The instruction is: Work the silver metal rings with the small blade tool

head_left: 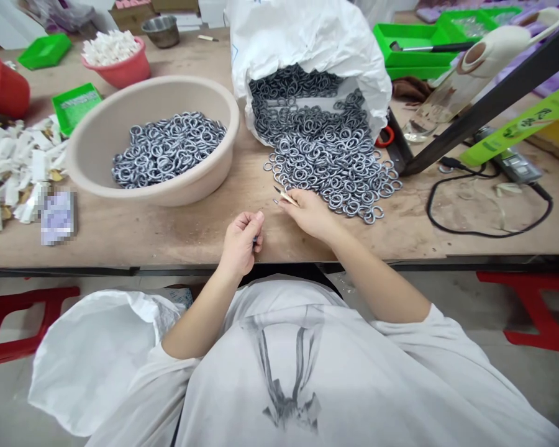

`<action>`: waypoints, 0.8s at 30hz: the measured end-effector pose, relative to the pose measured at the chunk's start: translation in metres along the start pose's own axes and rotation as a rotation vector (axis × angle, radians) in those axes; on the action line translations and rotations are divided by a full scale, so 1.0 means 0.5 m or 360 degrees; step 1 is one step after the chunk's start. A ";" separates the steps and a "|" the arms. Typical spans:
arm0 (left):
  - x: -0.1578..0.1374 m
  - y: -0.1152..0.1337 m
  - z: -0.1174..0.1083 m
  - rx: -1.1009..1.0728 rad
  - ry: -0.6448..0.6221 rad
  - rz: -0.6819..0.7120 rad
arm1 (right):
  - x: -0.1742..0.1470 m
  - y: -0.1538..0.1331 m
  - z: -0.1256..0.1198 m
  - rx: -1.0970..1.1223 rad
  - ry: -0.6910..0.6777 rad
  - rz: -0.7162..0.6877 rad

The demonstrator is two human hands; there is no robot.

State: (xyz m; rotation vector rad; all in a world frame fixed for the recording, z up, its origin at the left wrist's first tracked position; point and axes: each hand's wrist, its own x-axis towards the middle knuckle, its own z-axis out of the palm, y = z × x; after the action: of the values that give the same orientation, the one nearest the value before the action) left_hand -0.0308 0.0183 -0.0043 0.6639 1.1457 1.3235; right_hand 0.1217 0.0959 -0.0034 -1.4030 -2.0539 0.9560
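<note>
My left hand (243,242) is closed above the table's front edge, thumb on top. A small dark grey bit shows between its fingers, mostly hidden. To its right, my right hand (310,214) grips a thin tool with a pale wooden-looking handle and a dark pointed tip (286,197). Something small and grey shows by those fingertips, too small to make out. Just beyond the right hand, a heap of grey rings (335,167) spills from a white sack (307,37) lying on its side. A beige basin (153,192) at the left holds many similar rings.
White pieces (13,167) are piled at the far left, near a green tray (77,107). A pink bowl (125,71) of white pieces stands behind. At right are a dark slanted bar (484,93), a bottle (447,99) and a black cable (484,234). Red stools flank me.
</note>
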 end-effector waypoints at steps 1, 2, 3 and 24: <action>-0.004 -0.004 0.004 0.0019 -0.0015 0.0029 | -0.016 -0.008 0.005 0.0340 -0.0050 -0.0033; -0.008 -0.009 0.009 0.0033 -0.0049 0.0046 | -0.033 -0.016 0.011 0.0657 -0.0088 -0.0064; -0.012 -0.012 0.014 0.0040 -0.0091 0.0053 | -0.050 -0.025 0.019 0.0889 -0.0119 -0.0081; -0.081 0.025 0.020 -0.0225 -0.0641 -0.0273 | -0.116 -0.035 -0.012 -0.0289 0.0171 -0.0344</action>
State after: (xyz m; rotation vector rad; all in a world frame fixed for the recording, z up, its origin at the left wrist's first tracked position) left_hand -0.0211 -0.0157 0.0210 0.6749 0.7574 1.0546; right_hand 0.1368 0.0398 0.0140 -1.2572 -2.2006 0.6059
